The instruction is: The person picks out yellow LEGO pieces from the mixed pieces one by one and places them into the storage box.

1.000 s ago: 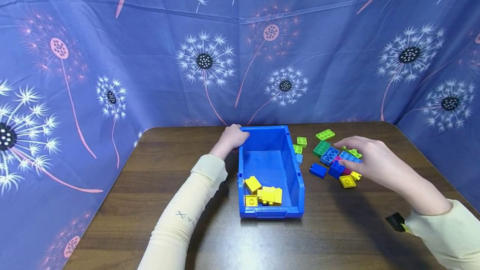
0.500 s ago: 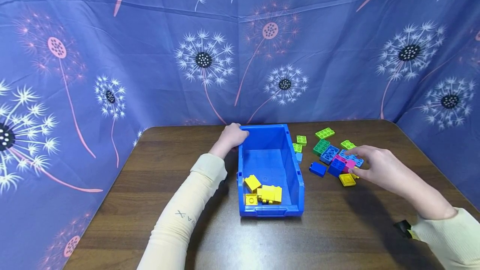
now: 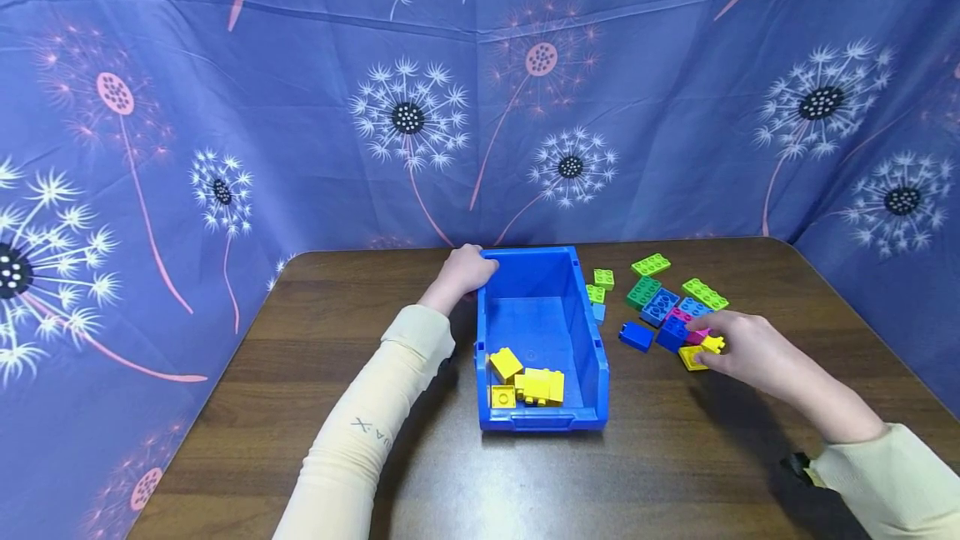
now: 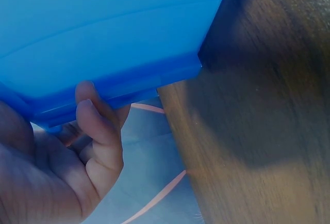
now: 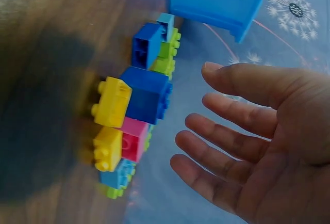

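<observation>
At three o'clock of the bin [image 3: 540,340], my right hand [image 3: 750,352] has dropped, fingers apart, onto the yellow block [image 3: 711,344]; left hand [image 3: 465,273] keeps gripping the rim.

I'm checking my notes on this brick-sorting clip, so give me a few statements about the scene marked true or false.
1. The bricks inside the blue bin are all yellow. True.
2. The left hand grips the bin's far left corner. True.
3. The right hand rests inside the bin. False: it is at the loose bricks on the table, to the right of the bin.
4. The right hand is curled round a green brick. False: the right wrist view shows its fingers relaxed and holding nothing.
5. The loose bricks lie to the left of the bin. False: they lie to its right.
</observation>
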A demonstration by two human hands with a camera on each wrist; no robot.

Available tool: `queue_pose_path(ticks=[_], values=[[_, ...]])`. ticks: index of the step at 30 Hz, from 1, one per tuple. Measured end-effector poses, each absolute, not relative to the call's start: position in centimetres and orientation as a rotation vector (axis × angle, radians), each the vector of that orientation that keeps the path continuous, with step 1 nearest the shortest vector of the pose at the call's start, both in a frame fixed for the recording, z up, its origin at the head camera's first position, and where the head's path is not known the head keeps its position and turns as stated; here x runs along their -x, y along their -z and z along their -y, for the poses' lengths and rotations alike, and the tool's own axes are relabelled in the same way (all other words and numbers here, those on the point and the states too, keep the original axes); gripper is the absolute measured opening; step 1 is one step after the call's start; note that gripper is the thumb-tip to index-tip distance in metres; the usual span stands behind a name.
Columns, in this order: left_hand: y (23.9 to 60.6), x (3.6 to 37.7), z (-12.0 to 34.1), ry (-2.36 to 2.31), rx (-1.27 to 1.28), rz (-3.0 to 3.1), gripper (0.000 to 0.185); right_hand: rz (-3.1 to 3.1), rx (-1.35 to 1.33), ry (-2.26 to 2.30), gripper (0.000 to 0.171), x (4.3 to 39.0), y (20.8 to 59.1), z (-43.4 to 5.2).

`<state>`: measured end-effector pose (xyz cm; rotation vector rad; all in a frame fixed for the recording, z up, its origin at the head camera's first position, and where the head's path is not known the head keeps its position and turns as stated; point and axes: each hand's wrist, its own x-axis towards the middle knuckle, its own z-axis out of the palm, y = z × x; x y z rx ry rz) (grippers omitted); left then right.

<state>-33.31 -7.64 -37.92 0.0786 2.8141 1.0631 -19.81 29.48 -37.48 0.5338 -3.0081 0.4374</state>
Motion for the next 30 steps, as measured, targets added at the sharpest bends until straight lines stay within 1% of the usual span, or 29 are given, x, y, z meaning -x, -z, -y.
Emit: queue_pose_path(ticks=[5, 13, 22, 30], values=[[38.0, 33.2, 7.7, -1.076, -0.094, -2.810, 0.028, 3.023, -0.540, -0.453, 0.033, 19.9, 38.6, -29.5], [38.0, 33.1, 7.8, -1.063, -0.094, -2.818, 0.029, 3.060, -0.508, -0.450, 0.031, 20.0, 39.9, -29.4], [37.9, 33.4, 7.6, -1.044, -0.078, -2.814, 0.028, 3.043, -0.578, -0.409, 0.036, 20.4, 40.9, -29.6], [37.8, 33.2, 7.7, -1.051, -0.077, -2.819, 0.032, 3.033, -0.589, -0.379, 0.035, 20.7, 41.3, -29.3]])
